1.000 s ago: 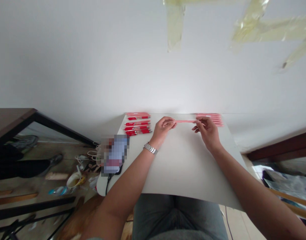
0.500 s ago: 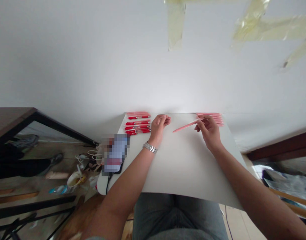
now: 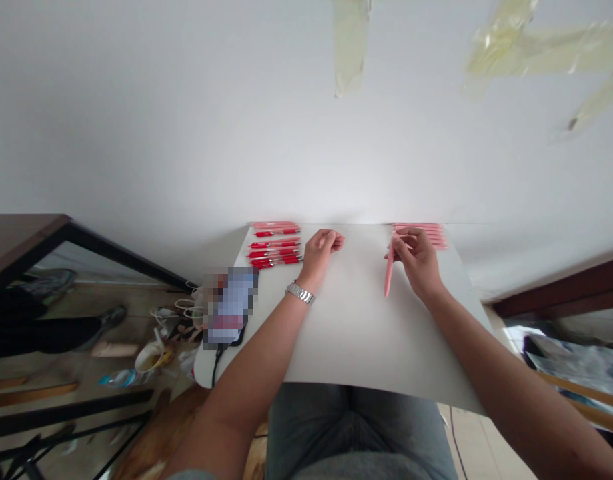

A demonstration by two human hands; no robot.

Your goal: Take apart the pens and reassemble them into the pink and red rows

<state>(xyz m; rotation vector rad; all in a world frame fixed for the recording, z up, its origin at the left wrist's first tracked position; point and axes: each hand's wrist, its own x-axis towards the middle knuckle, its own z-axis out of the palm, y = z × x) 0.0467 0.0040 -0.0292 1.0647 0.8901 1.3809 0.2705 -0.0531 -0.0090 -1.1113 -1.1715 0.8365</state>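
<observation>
A slim pink pen (image 3: 389,273) is pinched in my right hand (image 3: 417,257), its lower end pointing toward me above the white table. Just behind that hand, a row of pink pens (image 3: 436,233) lies side by side at the table's back right; the hand hides part of it. My left hand (image 3: 320,252) rests in a loose fist near the back middle, with no object showing in it. To its left lie several red pens (image 3: 275,255) with clear barrels, and more pink pens (image 3: 273,225) by the wall.
The white table (image 3: 366,340) stands against a white wall (image 3: 186,133) with tape strips (image 3: 350,47). A phone (image 3: 231,310) with a cable lies at the table's left edge. A bowl (image 3: 149,358) and a bottle (image 3: 119,379) stand or lie lower left. A dark-framed piece of furniture (image 3: 69,223) is at left.
The pink pen in my right hand has swung from pointing left to pointing down toward me. My left hand has stayed nearly in place.
</observation>
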